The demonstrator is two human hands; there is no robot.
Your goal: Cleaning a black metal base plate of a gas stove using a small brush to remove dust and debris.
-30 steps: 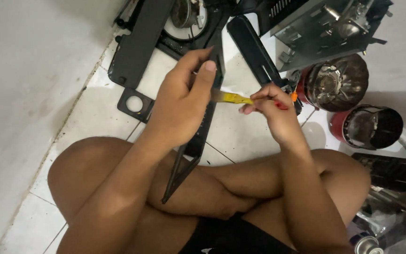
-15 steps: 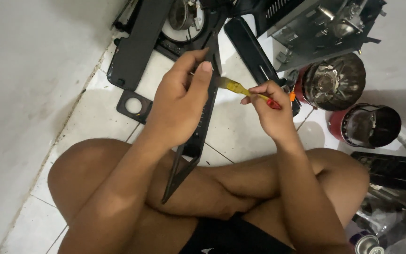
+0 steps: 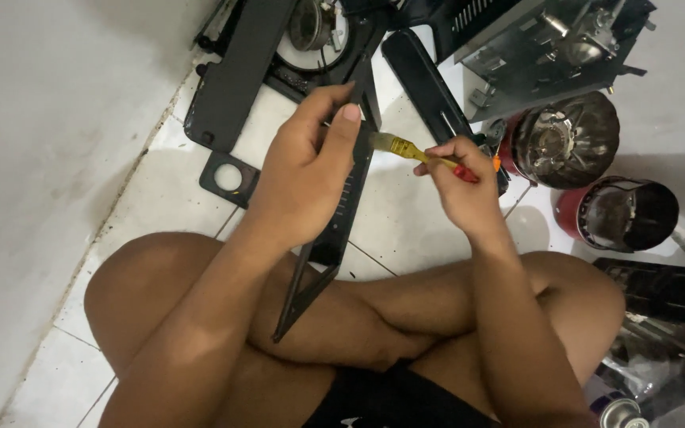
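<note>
Left hand (image 3: 307,178) wrapped around the long, narrow black metal frame piece (image 3: 341,212), fingers curled behind, thumb pressed along the front edge; grip closed firmly on it. Frame piece held tilted over the crossed legs, upper end above the white tiled floor (image 3: 406,214), pointed lower end resting close to the thigh. Right hand (image 3: 461,178) pinched on the red handle of a small paintbrush with a brass-coloured ferrule (image 3: 406,148), bristles touching the frame's edge just beside the left thumb.

Likely troubles, judged from this:
- Pointed lower tip so near bare skin: could have jabbed or scraped the leg on any slip of the left grip.
- Brush working just beside the thumb: could have smeared the thumb rather than the metal, or loosened the hold.
- Loosened dirt or liquid from the bristles: could have dropped onto the legs or tiles.
- Crowded floor nearby, with a red round metal housing (image 3: 564,143), a second red cup-shaped casing (image 3: 620,215), a flat black panel (image 3: 239,75): could have been knocked by a swing of the long piece.
</note>
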